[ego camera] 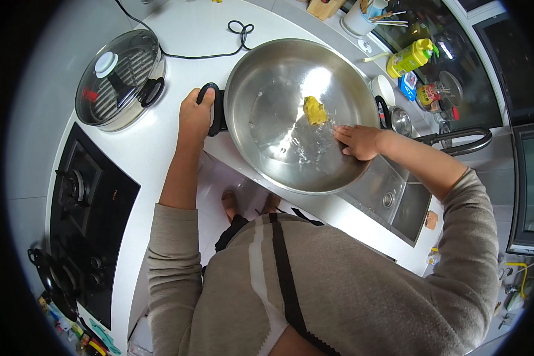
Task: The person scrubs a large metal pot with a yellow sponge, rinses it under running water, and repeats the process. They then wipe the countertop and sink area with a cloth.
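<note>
A large, wide stainless steel pan [267,133] lies on the white counter's edge before me, beside the sink. My left hand [199,113] is closed around its black side handle [217,111]. Inside the pan, my right hand [360,141] rests flat on the metal near the right wall, fingers extended and pointing left, holding nothing that shows. A yellow lump [315,111] lies on the pan's bottom, a little up and left of my right fingertips. Wet streaks shine on the metal around it. The pan's other black handle [382,112] is on the right, partly hidden.
A glass-lidded steel pot [131,84] stands at the left, above a black gas hob [93,209]. A black cord [196,56] crosses the counter. Right of the pan are the sink [382,189], faucet [467,133], a white bowl [383,90] and a yellow bottle [409,58].
</note>
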The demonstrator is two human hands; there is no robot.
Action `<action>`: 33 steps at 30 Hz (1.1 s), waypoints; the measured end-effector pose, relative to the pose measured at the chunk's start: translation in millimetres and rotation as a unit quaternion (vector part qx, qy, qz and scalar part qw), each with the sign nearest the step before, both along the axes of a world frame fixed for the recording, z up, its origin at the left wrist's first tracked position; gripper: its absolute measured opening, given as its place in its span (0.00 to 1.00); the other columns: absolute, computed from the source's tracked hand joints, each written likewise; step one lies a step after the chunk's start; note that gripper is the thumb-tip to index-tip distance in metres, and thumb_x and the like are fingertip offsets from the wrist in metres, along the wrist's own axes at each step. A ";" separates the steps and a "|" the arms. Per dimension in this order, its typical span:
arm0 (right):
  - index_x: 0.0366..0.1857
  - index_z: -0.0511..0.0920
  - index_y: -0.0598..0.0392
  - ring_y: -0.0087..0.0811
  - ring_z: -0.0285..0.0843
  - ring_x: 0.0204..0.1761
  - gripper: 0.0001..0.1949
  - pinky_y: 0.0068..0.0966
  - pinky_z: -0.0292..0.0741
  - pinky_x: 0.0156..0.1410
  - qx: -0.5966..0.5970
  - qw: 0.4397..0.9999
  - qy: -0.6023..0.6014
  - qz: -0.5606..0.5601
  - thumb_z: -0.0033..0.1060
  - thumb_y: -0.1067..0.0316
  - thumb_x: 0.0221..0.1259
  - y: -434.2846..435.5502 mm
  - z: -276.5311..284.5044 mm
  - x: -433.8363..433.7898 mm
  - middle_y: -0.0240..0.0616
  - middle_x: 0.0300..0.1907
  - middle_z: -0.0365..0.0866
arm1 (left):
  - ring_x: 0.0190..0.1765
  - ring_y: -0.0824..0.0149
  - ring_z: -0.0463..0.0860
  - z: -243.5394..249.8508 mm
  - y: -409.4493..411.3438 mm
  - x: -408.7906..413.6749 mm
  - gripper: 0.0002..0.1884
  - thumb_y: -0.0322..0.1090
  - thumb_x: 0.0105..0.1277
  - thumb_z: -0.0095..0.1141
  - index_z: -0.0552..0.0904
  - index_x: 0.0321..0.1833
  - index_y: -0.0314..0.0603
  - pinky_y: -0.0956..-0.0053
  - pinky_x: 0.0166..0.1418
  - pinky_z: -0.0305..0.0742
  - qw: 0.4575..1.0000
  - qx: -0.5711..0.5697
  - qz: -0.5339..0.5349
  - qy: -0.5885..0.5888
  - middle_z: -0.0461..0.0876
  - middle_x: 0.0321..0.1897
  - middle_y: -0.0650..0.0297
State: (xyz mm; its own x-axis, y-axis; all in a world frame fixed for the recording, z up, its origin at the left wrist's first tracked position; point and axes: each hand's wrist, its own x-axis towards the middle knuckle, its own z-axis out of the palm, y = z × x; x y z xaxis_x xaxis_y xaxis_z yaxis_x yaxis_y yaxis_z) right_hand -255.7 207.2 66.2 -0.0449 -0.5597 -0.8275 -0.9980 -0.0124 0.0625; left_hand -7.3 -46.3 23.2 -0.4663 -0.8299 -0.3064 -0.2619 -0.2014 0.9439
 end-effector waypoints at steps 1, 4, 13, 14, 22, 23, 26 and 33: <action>0.72 0.51 0.50 0.38 0.44 0.76 0.28 0.35 0.47 0.77 0.038 0.996 -0.075 -0.024 0.37 0.53 0.71 3.0 -7.5 0.5 0.43 0.76 0.41 | 0.26 0.72 0.65 -2.1 -0.5 -0.9 0.16 0.41 0.68 0.52 0.70 0.27 0.37 0.72 0.34 0.66 1.000 -0.008 -0.005 0.002 0.67 0.20 0.66; 0.73 0.48 0.42 0.36 0.35 0.78 0.30 0.36 0.43 0.78 0.125 0.952 -0.256 -0.107 0.40 0.50 0.70 -0.5 -0.8 45.2 0.41 0.76 0.39 | 0.26 0.72 0.65 -7.6 -2.7 -1.7 0.16 0.41 0.68 0.52 0.71 0.27 0.37 0.72 0.34 0.66 1.000 -0.016 -0.010 0.001 0.68 0.20 0.67; 0.74 0.42 0.44 0.40 0.29 0.78 0.35 0.43 0.35 0.78 -0.159 0.948 -0.277 -0.007 0.34 0.40 0.69 -28.9 -63.2 83.0 0.39 0.77 0.30 | 0.26 0.71 0.67 -6.5 1.0 -1.5 0.15 0.40 0.68 0.52 0.73 0.29 0.35 0.71 0.34 0.67 0.999 -0.046 0.006 0.006 0.70 0.21 0.65; 0.74 0.45 0.44 0.42 0.31 0.78 0.33 0.44 0.34 0.78 -0.236 0.936 -0.259 0.037 0.32 0.41 0.70 -43.3 -78.9 79.3 0.38 0.77 0.33 | 0.27 0.70 0.67 -6.8 1.2 -2.3 0.15 0.40 0.68 0.52 0.73 0.29 0.35 0.71 0.35 0.67 0.999 -0.050 0.003 0.006 0.70 0.21 0.64; 0.72 0.53 0.49 0.43 0.33 0.77 0.33 0.46 0.37 0.77 -0.399 0.914 -0.045 -0.055 0.38 0.43 0.68 -84.0 -91.5 89.8 0.38 0.76 0.42 | 0.28 0.62 0.71 -14.0 -2.7 -1.4 0.15 0.40 0.67 0.52 0.73 0.31 0.31 0.66 0.38 0.69 0.995 -0.091 -0.010 -0.024 0.73 0.23 0.54; 0.72 0.52 0.49 0.43 0.33 0.77 0.32 0.45 0.37 0.77 -0.403 0.911 -0.093 -0.009 0.37 0.44 0.69 -90.1 -90.2 87.0 0.39 0.76 0.41 | 0.29 0.62 0.71 -15.1 -2.7 -1.4 0.15 0.40 0.67 0.52 0.73 0.31 0.31 0.66 0.39 0.69 0.997 -0.078 -0.006 -0.019 0.73 0.23 0.53; 0.73 0.48 0.53 0.44 0.32 0.77 0.31 0.42 0.33 0.78 -0.404 0.898 -0.143 0.102 0.35 0.48 0.71 -116.3 -92.3 57.4 0.46 0.76 0.38 | 0.29 0.60 0.71 -12.8 -2.2 -2.9 0.16 0.40 0.67 0.52 0.73 0.32 0.30 0.66 0.40 0.69 0.995 -0.101 -0.013 -0.018 0.74 0.25 0.52; 0.73 0.41 0.57 0.42 0.29 0.78 0.35 0.43 0.33 0.78 -0.460 0.865 -0.167 -0.110 0.34 0.47 0.71 -115.5 -107.2 83.1 0.47 0.76 0.35 | 0.30 0.60 0.73 -14.7 -1.9 0.6 0.16 0.41 0.68 0.51 0.73 0.34 0.30 0.66 0.41 0.70 0.996 -0.086 -0.015 -0.022 0.76 0.27 0.52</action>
